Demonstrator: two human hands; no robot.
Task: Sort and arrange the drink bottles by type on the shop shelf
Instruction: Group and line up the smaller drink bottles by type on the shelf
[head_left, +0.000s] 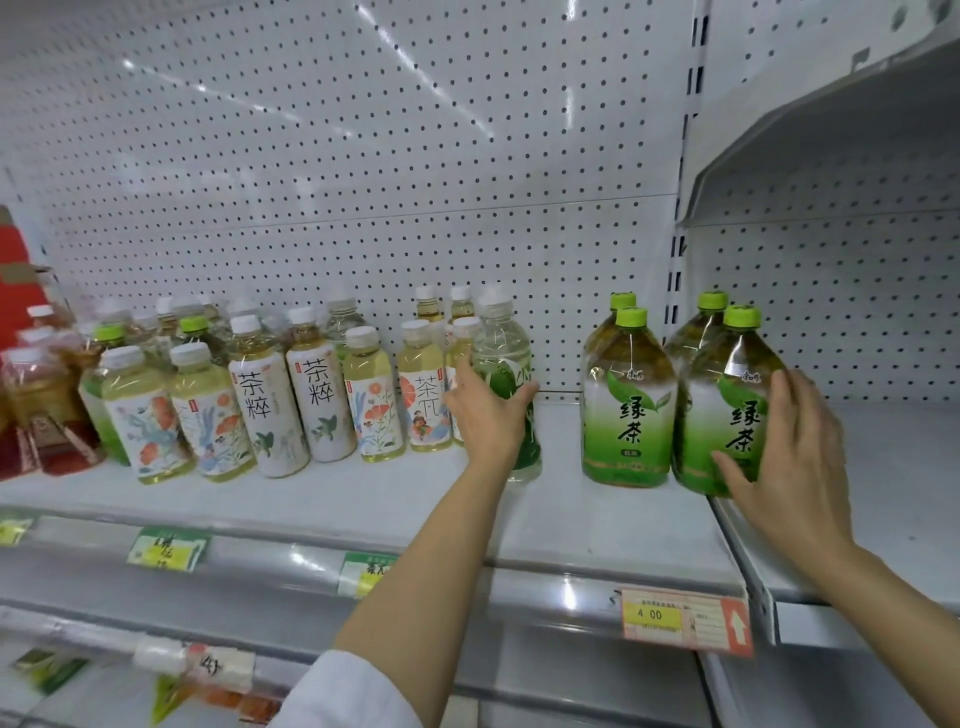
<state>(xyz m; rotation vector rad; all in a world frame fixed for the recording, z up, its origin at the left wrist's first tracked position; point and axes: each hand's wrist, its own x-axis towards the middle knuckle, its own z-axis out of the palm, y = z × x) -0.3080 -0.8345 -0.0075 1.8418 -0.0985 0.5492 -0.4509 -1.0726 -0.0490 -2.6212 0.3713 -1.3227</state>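
- The left hand (488, 410) is wrapped around the middle of a clear bottle (506, 379) with a white cap and a green leaf label, which stands on the white shelf (363, 499) at the right end of the row of small tea bottles (270, 395).
- The right hand (784, 457) lies with fingers spread against the near right side of the front right large green tea bottle (727, 405); it presses on the label but does not look closed around it.
- Four large green-capped bottles stand in a tight block at the right end of the shelf, well apart from the small ones.
- The large bottles look full, so probably heavy; their plastic walls are likely smooth and a little yielding.
- One is too wide for a single hand: sliding it along the shelf from low on the body, or using the narrower shoulder, seems safer.
- The clear bottle is slim and likely light; a mid-body grip suits it.
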